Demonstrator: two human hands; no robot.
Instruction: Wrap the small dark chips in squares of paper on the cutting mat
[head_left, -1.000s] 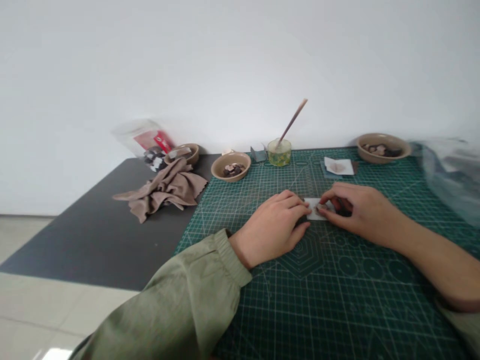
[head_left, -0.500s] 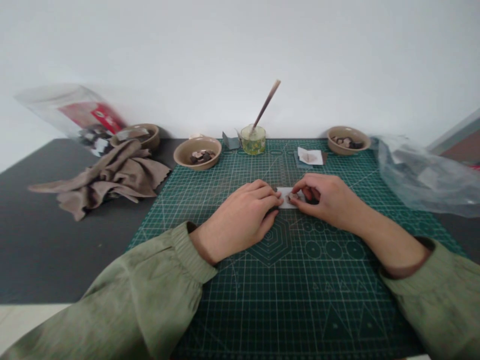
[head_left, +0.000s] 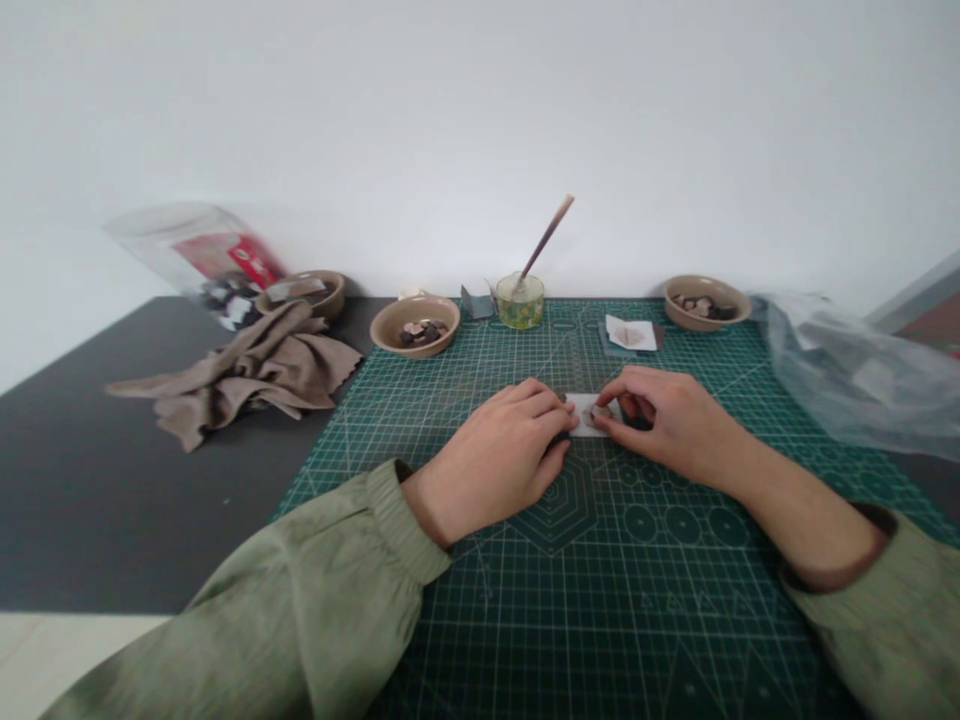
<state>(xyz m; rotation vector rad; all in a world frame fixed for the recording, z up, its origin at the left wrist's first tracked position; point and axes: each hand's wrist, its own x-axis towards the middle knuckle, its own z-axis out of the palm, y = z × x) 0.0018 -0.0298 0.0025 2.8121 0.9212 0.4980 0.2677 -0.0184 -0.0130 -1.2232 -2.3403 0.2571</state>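
Note:
On the green cutting mat (head_left: 525,620) lies a small white sheet (head_left: 582,402) between my two hands. My left hand (head_left: 506,455) rests at the sheet's left end, its fingers together and pressing down on that edge. From the right, my right hand (head_left: 664,420) pinches a small brownish piece (head_left: 598,411) between thumb and fingertips, on top of the sheet. The piece is partly hidden by the fingertips. A dark edge shows under both hands beside the sheet.
Bowls of small pieces stand behind left (head_left: 380,328) and behind right (head_left: 675,312). A jar (head_left: 520,308) holds a stick. Folded papers (head_left: 631,334) lie near the right bowl. A brown cloth (head_left: 247,370) is at left, a clear plastic bag (head_left: 847,375) at right.
The whole view has shifted, so everything appears lower and farther right. Both hands keep nearly the same pose at the white sheet, the right still pinching the piece.

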